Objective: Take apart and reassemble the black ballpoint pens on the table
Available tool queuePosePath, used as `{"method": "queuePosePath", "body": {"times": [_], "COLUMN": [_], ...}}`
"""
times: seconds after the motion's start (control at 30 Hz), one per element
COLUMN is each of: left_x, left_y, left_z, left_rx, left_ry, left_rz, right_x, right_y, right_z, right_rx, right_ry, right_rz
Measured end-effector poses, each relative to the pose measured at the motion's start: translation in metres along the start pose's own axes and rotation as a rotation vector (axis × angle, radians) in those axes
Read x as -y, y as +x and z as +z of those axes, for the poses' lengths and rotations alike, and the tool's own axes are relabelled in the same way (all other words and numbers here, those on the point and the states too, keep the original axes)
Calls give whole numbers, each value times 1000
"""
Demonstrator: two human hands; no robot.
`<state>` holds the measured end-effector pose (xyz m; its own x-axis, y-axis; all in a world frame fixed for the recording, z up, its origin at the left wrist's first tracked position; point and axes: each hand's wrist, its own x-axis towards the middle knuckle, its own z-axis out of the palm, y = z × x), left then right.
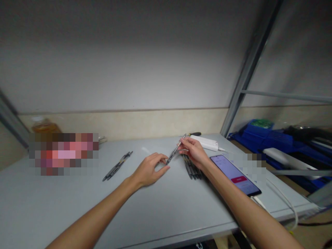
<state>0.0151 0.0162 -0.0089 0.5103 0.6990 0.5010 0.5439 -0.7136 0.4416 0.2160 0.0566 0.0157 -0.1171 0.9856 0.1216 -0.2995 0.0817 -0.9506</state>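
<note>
A slim grey pen (172,156) is held at a slant above the table, its narrow silver end up and to the right. My right hand (193,150) pinches it near the upper end between thumb and fingers. At the lower end, the thumb and fingertips of my left hand (150,169) close around the pen's tip. Partly under my right hand lies a row of several grey pens (192,168) side by side. To the left of my left hand, a small group of similar pens (118,166) rests on the grey table (145,214).
Right of my right forearm lies a lit phone (234,174) with a white cable (285,197). Behind are a white power strip (204,142) and a dark-handled screwdriver (195,134). A bottle (45,125) stands back left beside a pixelated patch. Metal posts (240,90) frame the table.
</note>
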Motion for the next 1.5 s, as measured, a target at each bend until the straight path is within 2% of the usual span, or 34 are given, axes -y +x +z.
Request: {"method": "queuePosePath", "body": {"times": [0.1, 0.2, 0.37, 0.6, 0.83, 1.07, 1.2, 1.5], "left_x": [-1, 2, 0, -5, -4, 5, 12, 14], "left_y": [1, 1, 0, 0, 1, 2, 1, 2], "left_z": [2, 7, 10, 11, 10, 0, -2, 0], "left_rx": [31, 74, -21, -37, 99, 50, 40, 27], "left_ry": [-152, -244, -189, -41, 35, 19, 45, 67], "left_rz": [-156, -254, -377, -293, -120, -201, -221, -205], "right_x": [-1, -3, -3, -2, -9, -5, -3, -2], "right_y": [-1, -3, -3, -6, -6, -7, -8, -4], "right_z": [3, 6, 6, 7, 13, 11, 9, 6], "right_rx": [53, 79, 48, -6, -12, -17, -14, -107], "right_ry": [-21, -31, -107, -162, -96, -127, -140, -170], "right_rz": [-22, -34, -63, -88, -137, -234, -234, -244]}}
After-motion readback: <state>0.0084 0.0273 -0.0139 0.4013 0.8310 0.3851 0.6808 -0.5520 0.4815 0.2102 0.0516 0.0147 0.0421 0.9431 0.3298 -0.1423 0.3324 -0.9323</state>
